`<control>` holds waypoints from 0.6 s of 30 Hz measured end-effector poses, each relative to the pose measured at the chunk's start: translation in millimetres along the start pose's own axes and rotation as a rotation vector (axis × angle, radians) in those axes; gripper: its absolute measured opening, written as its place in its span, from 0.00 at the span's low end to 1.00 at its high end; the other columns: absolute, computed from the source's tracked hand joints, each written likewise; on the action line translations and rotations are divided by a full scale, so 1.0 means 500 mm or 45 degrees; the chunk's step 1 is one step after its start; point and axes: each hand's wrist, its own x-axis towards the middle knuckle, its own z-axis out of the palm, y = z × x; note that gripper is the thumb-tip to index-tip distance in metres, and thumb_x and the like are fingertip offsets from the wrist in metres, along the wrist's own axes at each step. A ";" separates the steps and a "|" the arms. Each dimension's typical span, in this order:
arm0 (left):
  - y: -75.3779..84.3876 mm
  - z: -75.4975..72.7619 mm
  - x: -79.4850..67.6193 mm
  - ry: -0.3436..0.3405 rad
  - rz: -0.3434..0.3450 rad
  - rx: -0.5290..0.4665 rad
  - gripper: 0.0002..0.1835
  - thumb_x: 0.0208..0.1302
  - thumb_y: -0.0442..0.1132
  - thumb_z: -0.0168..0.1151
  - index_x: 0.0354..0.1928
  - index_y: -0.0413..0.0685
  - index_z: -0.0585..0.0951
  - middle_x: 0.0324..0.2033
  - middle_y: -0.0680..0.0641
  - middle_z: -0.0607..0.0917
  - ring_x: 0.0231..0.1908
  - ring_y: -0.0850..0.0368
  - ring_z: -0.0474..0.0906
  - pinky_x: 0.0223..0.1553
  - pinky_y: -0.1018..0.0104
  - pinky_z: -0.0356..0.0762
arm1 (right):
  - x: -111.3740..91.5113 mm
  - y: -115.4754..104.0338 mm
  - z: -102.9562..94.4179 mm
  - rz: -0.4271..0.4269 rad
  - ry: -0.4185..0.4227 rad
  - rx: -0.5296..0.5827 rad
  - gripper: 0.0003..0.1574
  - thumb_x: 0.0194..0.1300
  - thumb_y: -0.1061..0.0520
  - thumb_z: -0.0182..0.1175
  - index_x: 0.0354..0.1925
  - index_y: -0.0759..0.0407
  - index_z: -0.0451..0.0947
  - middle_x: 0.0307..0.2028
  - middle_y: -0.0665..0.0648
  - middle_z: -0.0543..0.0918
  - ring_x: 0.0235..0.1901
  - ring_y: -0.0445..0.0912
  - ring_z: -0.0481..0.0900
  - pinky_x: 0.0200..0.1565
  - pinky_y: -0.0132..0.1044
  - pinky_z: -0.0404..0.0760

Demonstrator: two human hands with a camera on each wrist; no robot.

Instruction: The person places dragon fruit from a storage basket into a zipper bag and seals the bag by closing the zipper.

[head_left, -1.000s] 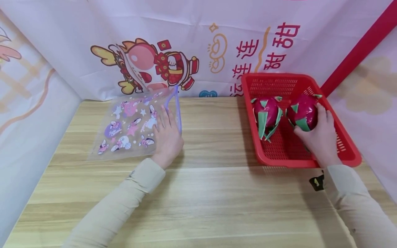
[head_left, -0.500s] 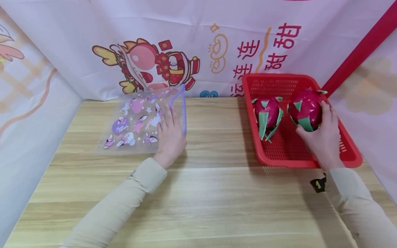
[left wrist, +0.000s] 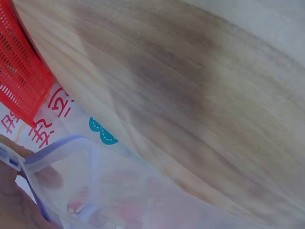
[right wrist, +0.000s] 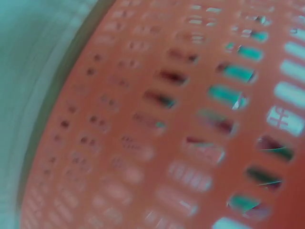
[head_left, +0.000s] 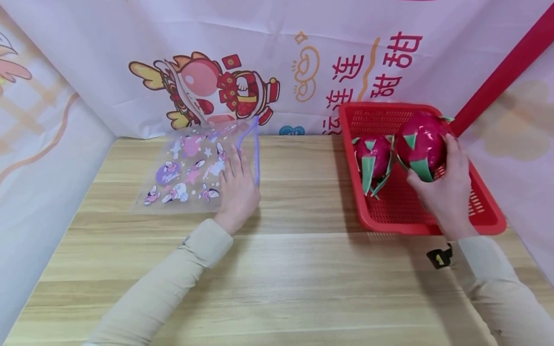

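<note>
My right hand (head_left: pixel 447 190) grips a dragon fruit (head_left: pixel 423 144), magenta with green scales, over the right side of a red plastic basket (head_left: pixel 389 227). A second dragon fruit (head_left: pixel 373 156) lies in the basket's left part. On the left, my left hand (head_left: pixel 239 192) holds a clear zip bag (head_left: pixel 186 166) near its purple-edged mouth, fingers extended over it. The bag bears pink and purple cartoon prints. In the left wrist view, the bag's purple zip edge (left wrist: pixel 40 202) runs by the fingers, and the mouth stands partly open. The right wrist view shows mostly the basket's slotted wall (right wrist: pixel 143 114).
The wood-grain table (head_left: pixel 277 288) runs between bag and basket. A printed white cloth (head_left: pixel 294 62) rises behind both, with further cloth at the sides. A small black tag (head_left: pixel 439 258) shows beside the right sleeve, in front of the basket.
My right hand has raised the dragon fruit, moving it slightly toward the back of the basket. The left hand and bag have shifted a little to the right, then stayed.
</note>
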 end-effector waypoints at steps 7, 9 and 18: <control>-0.001 -0.005 0.004 -0.023 -0.009 -0.004 0.46 0.62 0.37 0.56 0.74 0.35 0.39 0.75 0.35 0.33 0.73 0.32 0.44 0.71 0.39 0.50 | -0.013 -0.048 0.008 -0.073 0.013 0.102 0.60 0.54 0.56 0.69 0.73 0.34 0.45 0.73 0.49 0.56 0.70 0.48 0.57 0.63 0.62 0.68; -0.002 -0.006 0.005 -0.021 -0.010 0.000 0.47 0.61 0.36 0.57 0.74 0.35 0.40 0.75 0.35 0.33 0.73 0.32 0.44 0.71 0.39 0.51 | -0.015 -0.063 0.012 -0.092 -0.003 0.126 0.60 0.53 0.57 0.69 0.73 0.33 0.45 0.72 0.49 0.57 0.69 0.47 0.58 0.61 0.61 0.70; -0.006 -0.009 0.004 -0.014 0.028 0.023 0.56 0.53 0.38 0.68 0.73 0.33 0.39 0.74 0.33 0.33 0.72 0.31 0.47 0.70 0.39 0.53 | -0.026 -0.120 0.038 -0.188 -0.067 0.194 0.61 0.52 0.57 0.71 0.73 0.35 0.46 0.71 0.51 0.59 0.68 0.48 0.60 0.59 0.61 0.73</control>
